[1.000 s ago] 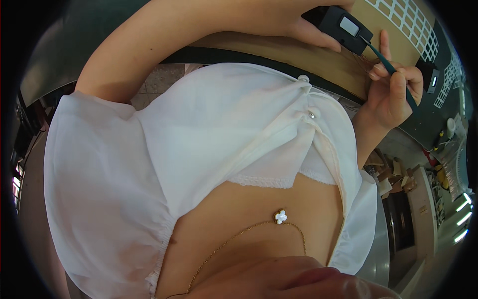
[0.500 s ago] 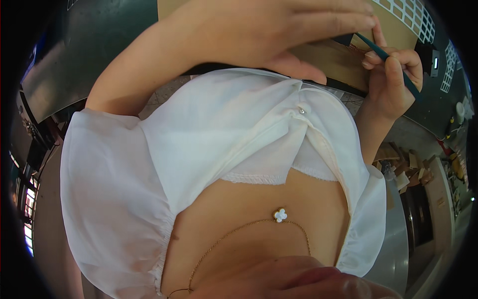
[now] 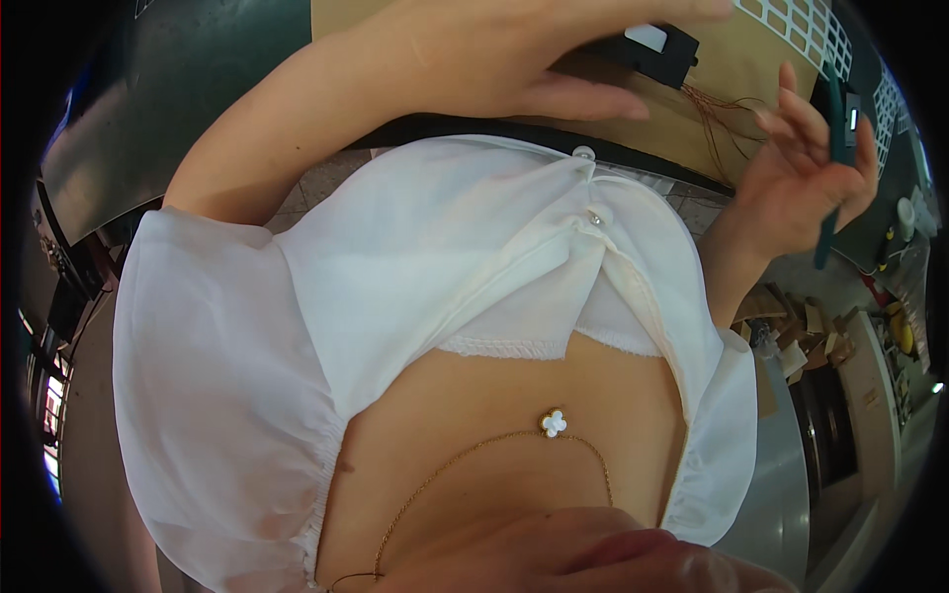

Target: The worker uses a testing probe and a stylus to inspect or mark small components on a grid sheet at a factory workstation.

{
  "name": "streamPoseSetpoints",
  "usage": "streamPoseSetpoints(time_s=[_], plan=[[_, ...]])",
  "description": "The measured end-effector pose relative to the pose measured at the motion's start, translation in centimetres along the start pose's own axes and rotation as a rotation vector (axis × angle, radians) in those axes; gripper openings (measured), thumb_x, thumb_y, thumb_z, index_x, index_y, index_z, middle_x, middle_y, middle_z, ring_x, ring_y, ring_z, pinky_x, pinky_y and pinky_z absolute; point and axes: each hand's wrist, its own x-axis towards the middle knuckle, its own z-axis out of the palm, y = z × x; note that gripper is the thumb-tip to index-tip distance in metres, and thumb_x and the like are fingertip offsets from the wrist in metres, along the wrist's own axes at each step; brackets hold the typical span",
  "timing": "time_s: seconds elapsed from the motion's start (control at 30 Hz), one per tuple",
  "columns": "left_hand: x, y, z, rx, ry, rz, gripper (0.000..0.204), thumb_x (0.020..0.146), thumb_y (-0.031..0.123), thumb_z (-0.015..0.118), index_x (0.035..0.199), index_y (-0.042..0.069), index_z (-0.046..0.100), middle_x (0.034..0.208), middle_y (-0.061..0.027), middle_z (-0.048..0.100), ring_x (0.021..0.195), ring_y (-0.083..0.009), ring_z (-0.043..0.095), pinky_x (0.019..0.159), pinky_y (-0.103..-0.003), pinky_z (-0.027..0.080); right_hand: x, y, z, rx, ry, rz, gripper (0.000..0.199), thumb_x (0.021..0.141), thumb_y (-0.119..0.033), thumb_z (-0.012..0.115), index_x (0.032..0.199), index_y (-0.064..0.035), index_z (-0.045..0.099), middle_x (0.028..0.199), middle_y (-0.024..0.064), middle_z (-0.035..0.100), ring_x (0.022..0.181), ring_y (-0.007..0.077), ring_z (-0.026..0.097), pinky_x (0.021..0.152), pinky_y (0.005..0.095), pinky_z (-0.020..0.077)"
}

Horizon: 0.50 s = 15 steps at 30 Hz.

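Note:
My left hand (image 3: 494,64) reaches in over the near edge of the work surface, thumb and fingers stretched apart, with nothing seen in its grip. Just beyond its thumb lies a small black box (image 3: 674,59) with a white patch on top, partly hidden by this hand. Thin reddish-brown wires (image 3: 714,117) trail from the box toward my right hand (image 3: 806,178). That hand is raised at the right, holding a slim dark teal tapered tool (image 3: 837,114) between thumb and fingers. The tool stands nearly upright in view, off the wires; its exact kind cannot be made out.
A brown board (image 3: 371,25) covers the bench under the box. White grid sheets (image 3: 791,35) lie at the far right, near a small black device (image 3: 852,119) with a lit window. A dark green surface (image 3: 208,89) extends left. Cardboard boxes (image 3: 791,326) stand lower right.
My right hand has drawn back to the right, swinging the teal tool from slanted to nearly upright. My left hand has lifted slightly away, uncovering the black box and wires.

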Motion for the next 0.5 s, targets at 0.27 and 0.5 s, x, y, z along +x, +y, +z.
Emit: streamPoseSetpoints(time_s=[0.27, 0.5], plan=[[0.2, 0.7, -1.0, -0.318, -0.251, -0.474, 0.035, 0.065, 0.019, 0.066, 0.093, 0.005, 0.05, 0.108, -0.0086, 0.051, 0.107, -0.0248, 0.046, 0.094, -0.043, 0.031, 0.6, -0.8, 1.8, -0.294, -0.034, -0.099, 0.032, 0.061, -0.007, 0.066, 0.09, 0.0015, 0.054, 0.098, 0.0223, 0.053, 0.089, 0.0293, 0.052, 0.086, 0.0393, 0.0375], [-0.7, -0.1, 0.1, -0.198, -0.005, -0.214, 0.033, 0.064, 0.02, 0.068, 0.087, 0.005, 0.049, 0.103, -0.0082, 0.053, 0.104, -0.0252, 0.048, 0.095, -0.043, 0.031, 2.3, -1.7, 0.7, -0.647, 0.002, -0.35, 0.035, 0.068, -0.015, 0.068, 0.098, -0.0035, 0.055, 0.103, 0.014, 0.057, 0.091, 0.022, 0.054, 0.08, 0.0271, 0.0415]])
